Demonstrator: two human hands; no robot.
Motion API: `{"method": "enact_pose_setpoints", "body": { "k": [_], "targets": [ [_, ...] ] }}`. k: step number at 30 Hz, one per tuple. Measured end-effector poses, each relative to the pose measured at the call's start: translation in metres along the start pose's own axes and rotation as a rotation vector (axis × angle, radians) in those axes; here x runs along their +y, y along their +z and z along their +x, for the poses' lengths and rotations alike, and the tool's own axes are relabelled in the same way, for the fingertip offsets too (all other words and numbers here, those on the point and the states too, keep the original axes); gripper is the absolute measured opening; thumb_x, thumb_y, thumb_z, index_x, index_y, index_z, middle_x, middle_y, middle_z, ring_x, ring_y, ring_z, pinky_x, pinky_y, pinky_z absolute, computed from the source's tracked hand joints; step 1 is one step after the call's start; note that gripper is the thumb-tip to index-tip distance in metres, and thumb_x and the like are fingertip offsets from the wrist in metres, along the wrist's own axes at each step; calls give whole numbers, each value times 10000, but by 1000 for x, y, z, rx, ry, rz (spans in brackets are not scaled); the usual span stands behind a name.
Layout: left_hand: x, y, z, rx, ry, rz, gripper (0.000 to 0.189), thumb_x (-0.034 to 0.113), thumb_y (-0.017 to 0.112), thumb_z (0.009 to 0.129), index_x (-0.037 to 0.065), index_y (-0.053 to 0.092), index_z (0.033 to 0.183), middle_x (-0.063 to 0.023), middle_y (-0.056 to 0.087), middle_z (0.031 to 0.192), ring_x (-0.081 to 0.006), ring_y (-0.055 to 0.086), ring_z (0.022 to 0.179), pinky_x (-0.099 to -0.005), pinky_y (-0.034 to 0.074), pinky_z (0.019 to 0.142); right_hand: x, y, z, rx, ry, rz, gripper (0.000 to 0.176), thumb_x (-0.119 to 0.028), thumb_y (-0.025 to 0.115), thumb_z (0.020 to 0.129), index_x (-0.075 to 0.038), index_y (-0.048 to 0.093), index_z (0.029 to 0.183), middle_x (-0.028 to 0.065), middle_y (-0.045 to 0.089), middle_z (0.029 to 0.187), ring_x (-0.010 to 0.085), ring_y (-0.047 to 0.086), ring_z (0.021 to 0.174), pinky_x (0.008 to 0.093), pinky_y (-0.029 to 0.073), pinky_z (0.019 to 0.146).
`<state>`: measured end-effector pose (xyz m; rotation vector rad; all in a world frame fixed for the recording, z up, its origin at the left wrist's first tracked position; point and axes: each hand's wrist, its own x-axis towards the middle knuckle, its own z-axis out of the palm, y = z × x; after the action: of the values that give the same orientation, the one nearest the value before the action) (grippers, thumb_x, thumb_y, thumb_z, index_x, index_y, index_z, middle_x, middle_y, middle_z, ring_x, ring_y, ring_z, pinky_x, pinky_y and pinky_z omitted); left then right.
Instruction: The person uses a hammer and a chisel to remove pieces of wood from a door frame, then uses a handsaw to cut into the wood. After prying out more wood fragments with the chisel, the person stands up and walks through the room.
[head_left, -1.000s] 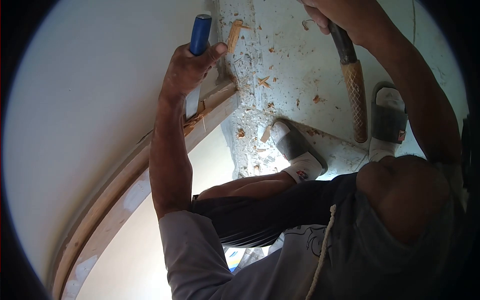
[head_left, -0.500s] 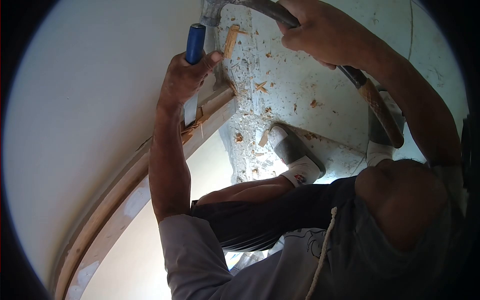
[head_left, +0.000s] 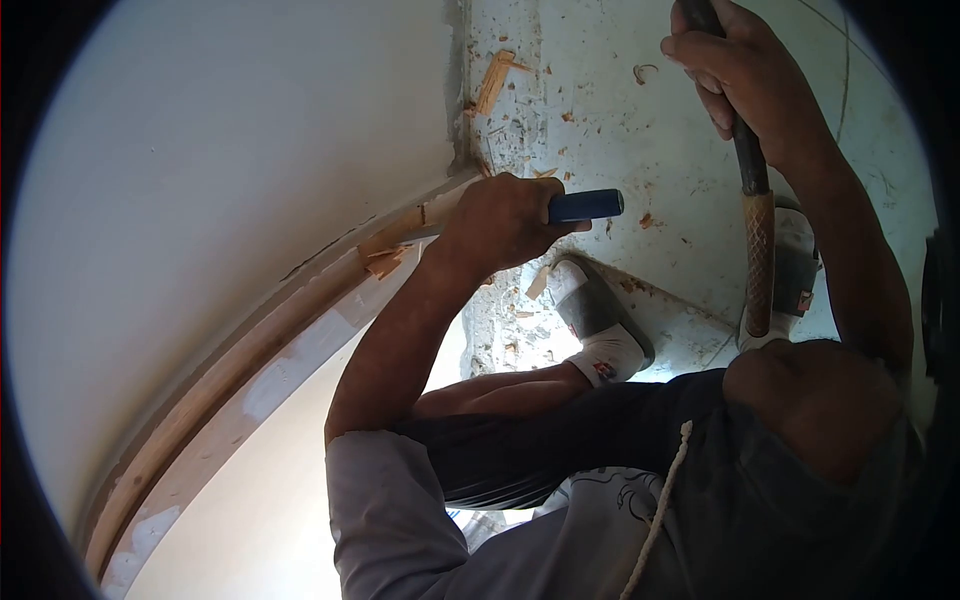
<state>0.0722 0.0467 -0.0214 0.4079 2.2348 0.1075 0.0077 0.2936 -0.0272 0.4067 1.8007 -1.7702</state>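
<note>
My left hand (head_left: pixel 507 220) is wrapped round the blue handle of a chisel (head_left: pixel 588 206), which lies nearly level with its butt pointing right. The blade runs left from under the hand to a notch in the wooden door frame (head_left: pixel 240 380), where splintered wood chips (head_left: pixel 385 262) stick up. At the upper right my right hand (head_left: pixel 740 70) grips the dark shaft of a hammer (head_left: pixel 757 250). Its worn, wrapped handle end hangs down toward my shoe; the hammer head is out of view past the top edge.
A pale wall (head_left: pixel 250 150) rises along the left of the frame. Wood chips and a larger split piece of wood (head_left: pixel 494 82) litter the tiled floor (head_left: pixel 620 120). My shoe (head_left: pixel 600 300) rests near the frame, and a drawstring (head_left: pixel 660 510) hangs from my clothing.
The chisel has swung from upright to nearly level, its handle now pointing right. My left hand has moved right and down. The hammer has moved up and right, away from the chisel.
</note>
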Motion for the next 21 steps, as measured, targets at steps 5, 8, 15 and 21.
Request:
{"method": "enact_pose_setpoints", "body": {
  "k": [5, 8, 15, 21],
  "targets": [
    [-17, -54, 8, 210, -240, -363, 506, 517, 678, 851, 37, 642, 698, -48, 571, 556, -143, 565, 522, -347, 469, 548, 9, 3, -8, -56, -89, 17, 134, -74, 588, 838, -43, 469, 783, 42, 472, 528, 135, 450, 388, 299, 366, 383],
    [-29, -76, 8, 321, -217, -511, 549, 551, 679, 840, 42, 605, 648, -13, 539, 556, -108, 533, 541, -316, 447, 544, 18, 4, 0, -91, -17, -14, 151, -74, 593, 837, -47, 457, 775, 42, 460, 521, 139, 445, 383, 304, 355, 379],
    [-52, -62, 17, 387, -157, -609, 511, 535, 681, 851, 77, 555, 664, 83, 374, 478, -13, 325, 398, -213, 264, 385, 12, 2, -4, -106, 5, -38, 164, -76, 597, 835, -48, 449, 770, 44, 451, 518, 140, 444, 377, 308, 352, 371],
    [-50, -58, 22, 354, -181, -537, 503, 534, 688, 845, 81, 562, 666, 61, 408, 490, -28, 371, 418, -222, 303, 403, 14, -1, -5, -112, -103, 44, 164, -82, 601, 837, -47, 454, 774, 44, 464, 532, 137, 453, 381, 303, 358, 373]
  ]
}}
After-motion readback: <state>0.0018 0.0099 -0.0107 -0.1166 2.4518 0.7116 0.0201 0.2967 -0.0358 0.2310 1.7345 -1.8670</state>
